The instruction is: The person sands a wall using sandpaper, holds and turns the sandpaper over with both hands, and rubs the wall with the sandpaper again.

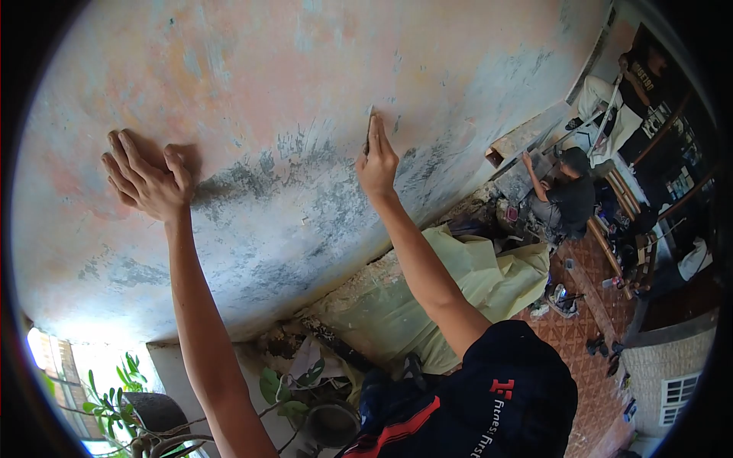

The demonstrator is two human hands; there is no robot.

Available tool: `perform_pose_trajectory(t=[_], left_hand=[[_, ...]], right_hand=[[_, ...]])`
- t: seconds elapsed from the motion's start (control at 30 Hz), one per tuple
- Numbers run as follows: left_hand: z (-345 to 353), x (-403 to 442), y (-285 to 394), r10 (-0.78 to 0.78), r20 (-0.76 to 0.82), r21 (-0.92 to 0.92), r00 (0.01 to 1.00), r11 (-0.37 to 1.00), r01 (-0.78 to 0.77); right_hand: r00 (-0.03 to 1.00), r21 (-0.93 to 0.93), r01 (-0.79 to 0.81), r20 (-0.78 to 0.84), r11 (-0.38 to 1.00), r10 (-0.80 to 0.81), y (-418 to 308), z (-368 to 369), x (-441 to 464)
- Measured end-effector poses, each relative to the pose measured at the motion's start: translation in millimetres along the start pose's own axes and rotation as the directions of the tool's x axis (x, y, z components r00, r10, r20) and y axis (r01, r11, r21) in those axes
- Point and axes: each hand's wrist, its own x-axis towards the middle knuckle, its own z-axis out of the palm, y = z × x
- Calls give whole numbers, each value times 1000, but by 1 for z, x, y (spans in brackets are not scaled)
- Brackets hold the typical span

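My left hand [149, 175] lies flat on the wall [252, 84] with its fingers spread, holding nothing. The wall's pinkish and white paint is worn, with grey scraped patches around both hands. To the right, my right hand [379, 164] is closed on a thin scraper [370, 122], seen nearly edge-on against the wall. Its tip points upward past my fingers, and most of its handle is hidden in my grip.
A pale yellow sheet [489, 267] covers things along the wall's foot. Potted plants [122, 397] stand at lower left. One person [573, 195] crouches at the wall on the right; another person [634, 91] is up higher behind. Tools lie on the tiled floor [588, 320].
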Motion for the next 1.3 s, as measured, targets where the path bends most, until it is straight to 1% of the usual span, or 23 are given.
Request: perform_pose_trajectory(t=[0.13,0.23,0.27,0.37,0.47,0.57,0.6,0.63,0.67,0.7,0.73,0.8,0.83,0.87,0.93,1.03,1.07,1.1,1.13,1.17,1.2,1.27,1.3], left_hand=[[-1,0,0,-3,2,-3,1000,1000,3],[0,1,1,-13,-1,-11,1000,1000,13],[0,1,1,-10,-4,-18,1000,1000,10],[-3,-1,-1,-7,11,-22,1000,1000,7],[-7,-2,-9,-2,44,-37,999,999,4],[-8,1,-4,10,43,-24,999,1000,-9],[-8,2,-4,1,36,-32,999,999,0],[-8,2,-2,-27,39,-32,999,999,29],[-10,3,0,-38,44,5,998,999,37],[-9,6,3,-6,-9,-20,1000,1000,6],[-8,6,1,-9,0,-14,1000,1000,9],[-9,3,-5,-29,40,3,999,1000,29],[-9,3,-7,-42,68,5,997,999,42],[-12,2,-3,-56,95,7,994,998,55],[-22,-7,13,-127,118,-12,985,992,129],[-37,-61,34,-268,289,15,919,961,276],[-44,-85,45,-310,372,21,875,945,326],[-56,-104,56,-378,545,56,748,907,418],[-55,-136,60,-358,580,-115,731,853,509],[-50,-178,61,-403,843,70,356,738,671],[-34,-255,53,-84,978,-129,193,484,865],[-104,-299,115,116,985,94,-127,260,961],[-140,-326,151,255,952,91,-168,287,954]], right_hand=[[997,48,-69,-21,997,70,-22,-2,-7],[1000,-19,-27,6,999,27,-12,-6,-2],[998,-30,15,-58,999,-17,-4,-5,4],[1000,-30,-19,-22,999,18,-8,-4,2],[999,28,27,19,999,-28,3,-9,-5],[992,224,-101,93,969,82,8,-31,-2],[937,245,-235,313,941,153,10,-44,-12],[966,298,-157,243,941,84,2,-62,-21],[947,310,-189,308,932,90,-10,-88,-34],[889,343,-310,434,887,143,-28,-122,-46],[857,319,-323,499,891,132,-38,-146,-68],[712,283,-451,686,847,150,-52,-205,-107],[793,360,-400,597,843,121,-58,-226,-130],[687,295,-530,699,795,198,-68,-260,-140],[568,173,-640,763,749,309,-78,-309,-171],[590,179,-697,694,694,414,-78,-347,-227],[556,113,-690,715,715,423,-74,-357,-245],[523,47,-674,735,737,431,-68,-366,-258],[494,-14,-652,751,758,439,-66,-375,-264],[488,-13,-680,739,733,465,-69,-387,-261],[481,-12,-705,727,709,490,-74,-404,-250],[506,29,-758,656,652,560,-85,-429,-235],[534,61,-771,604,634,592,-86,-435,-235]])
